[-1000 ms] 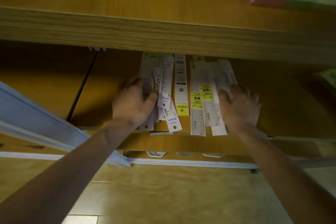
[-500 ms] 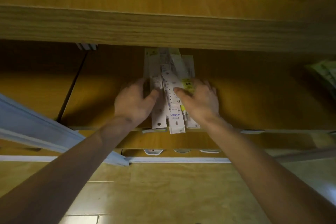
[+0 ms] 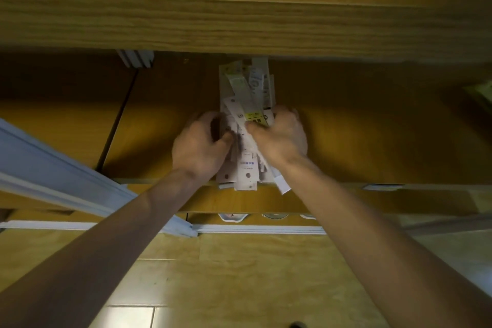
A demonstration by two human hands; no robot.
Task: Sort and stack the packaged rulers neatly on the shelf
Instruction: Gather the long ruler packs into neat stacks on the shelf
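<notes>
1. Since a second ago the two hands have come together: the rulers, then spread in a loose fan across the shelf, are now gathered into one narrow bundle, and the right hand has moved in from the far side to meet the left.
2. At the far left a pale blue-white rail (image 3: 53,173) slants across the front of the shelf, near the left forearm.
3. The left hand (image 3: 198,145) grips the left side of the bundle, fingers curled behind it and thumb pressed on its front.
4. The packaged rulers (image 3: 246,125) lie between the hands on the wooden shelf (image 3: 372,141), running front to back; their near ends overhang the shelf's front edge and the far ends splay unevenly under the board above. One yellow label shows near the middle.
5. The right hand (image 3: 282,136) clasps the right side, fingers wrapped over the edge and thumb laid across the top packets.
6. At the far right something greenish (image 3: 482,93) sits on the shelf, too blurred to tell.
</notes>
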